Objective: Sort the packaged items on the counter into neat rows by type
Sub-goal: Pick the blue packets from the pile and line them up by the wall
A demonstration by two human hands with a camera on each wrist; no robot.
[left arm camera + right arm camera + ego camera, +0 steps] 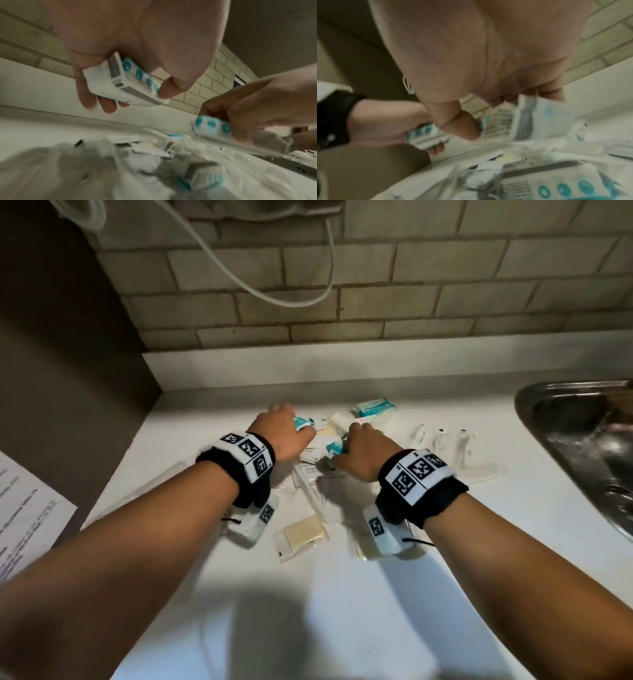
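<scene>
A pile of small packaged items (315, 460) lies on the white counter (342, 594). My left hand (284, 433) grips a white packet with teal dots (126, 79) between thumb and fingers, lifted above the pile. My right hand (363, 453) pinches a similar teal-dotted packet (527, 119), also seen from the left wrist (212, 125). Another teal packet (375, 407) lies at the back. A soap bar in clear wrap (303, 534) lies near my wrists. Several clear-wrapped items (442, 440) lie in a row to the right.
A steel sink (582, 446) is sunk into the counter at the right. A brown cabinet side (68, 354) closes the left. Tiled wall (376, 285) stands behind, with a white cable (274, 292) hanging. A printed paper (24, 511) lies at the left edge.
</scene>
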